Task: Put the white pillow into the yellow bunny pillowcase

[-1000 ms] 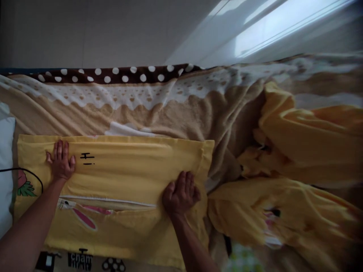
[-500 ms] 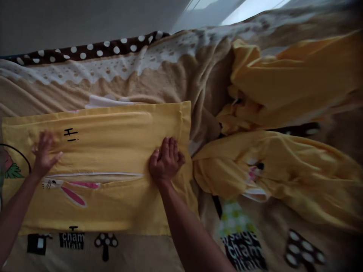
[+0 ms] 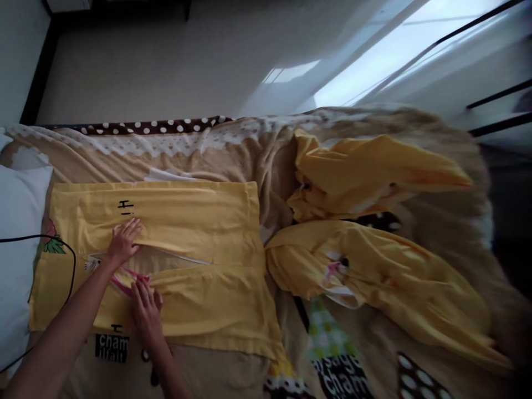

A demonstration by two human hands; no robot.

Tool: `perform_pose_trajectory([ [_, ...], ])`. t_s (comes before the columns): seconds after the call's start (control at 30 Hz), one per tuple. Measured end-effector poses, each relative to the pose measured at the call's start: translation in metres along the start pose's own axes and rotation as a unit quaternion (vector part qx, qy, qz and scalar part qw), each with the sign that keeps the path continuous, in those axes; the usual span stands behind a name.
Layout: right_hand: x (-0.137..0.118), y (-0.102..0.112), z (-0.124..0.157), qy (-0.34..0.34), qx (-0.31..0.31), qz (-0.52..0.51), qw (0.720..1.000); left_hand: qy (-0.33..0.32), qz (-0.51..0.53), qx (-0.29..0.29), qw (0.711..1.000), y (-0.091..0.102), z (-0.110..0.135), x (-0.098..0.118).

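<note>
Yellow cloth (image 3: 208, 213) is being touched by both hands

In the head view, the yellow cloth is being held up by a tan blanket (image 3: 233, 155), between a white pillow (image 3: 19, 210) on the left and two crumpled cloths on the right, one far (image 3: 374, 166), one near (image 3: 415, 282).

The far side of the long opening (image 3: 166, 259) is being touched by the left hand (image 3: 123, 244); its fingers are spread, with nothing seen clenched. The near side, by the pink ears (image 3: 122, 284), is being touched by the right hand (image 3: 145, 307); whether cloth is being pinched cannot be told.

Wrinkles could be made if one side were being pulled harder. The black cord (image 3: 73, 271) could be snagged if the left arm (image 3: 66, 332) were being swept left.
</note>
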State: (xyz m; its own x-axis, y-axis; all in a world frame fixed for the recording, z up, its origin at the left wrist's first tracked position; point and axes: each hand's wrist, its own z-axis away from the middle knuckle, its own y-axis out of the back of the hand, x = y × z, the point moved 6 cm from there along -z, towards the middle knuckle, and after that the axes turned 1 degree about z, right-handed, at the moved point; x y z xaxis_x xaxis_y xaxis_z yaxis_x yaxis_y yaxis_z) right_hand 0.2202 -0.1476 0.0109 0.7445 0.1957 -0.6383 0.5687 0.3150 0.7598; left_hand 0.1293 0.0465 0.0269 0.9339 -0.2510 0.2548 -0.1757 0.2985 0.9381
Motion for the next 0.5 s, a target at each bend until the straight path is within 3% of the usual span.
perform_pose_trajectory([
  [0.1,-0.011,-0.017,0.023,-0.041,-0.024,-0.032,0.998,0.106,0.023,0.076,0.991,0.019,-0.021,-0.005],
  [0.2,-0.009,-0.018,0.036,-0.034,-0.079,-0.060,0.994,0.241,0.058,0.141,0.958,0.032,-0.034,-0.009],
  [0.3,-0.001,-0.013,0.040,-0.049,-0.135,-0.093,0.985,0.269,0.086,0.148,0.948,0.031,-0.022,-0.002],
  [0.4,0.005,-0.009,0.038,-0.061,-0.194,-0.114,0.973,0.183,0.108,0.145,0.966,0.018,0.034,0.009],
  [0.47,0.006,-0.007,0.034,-0.051,-0.220,-0.115,0.967,0.121,0.128,0.127,0.976,-0.001,0.098,0.011],
  [0.5,0.007,-0.007,0.031,-0.047,-0.231,-0.111,0.966,0.121,0.132,0.117,0.977,-0.013,0.134,0.007],
])
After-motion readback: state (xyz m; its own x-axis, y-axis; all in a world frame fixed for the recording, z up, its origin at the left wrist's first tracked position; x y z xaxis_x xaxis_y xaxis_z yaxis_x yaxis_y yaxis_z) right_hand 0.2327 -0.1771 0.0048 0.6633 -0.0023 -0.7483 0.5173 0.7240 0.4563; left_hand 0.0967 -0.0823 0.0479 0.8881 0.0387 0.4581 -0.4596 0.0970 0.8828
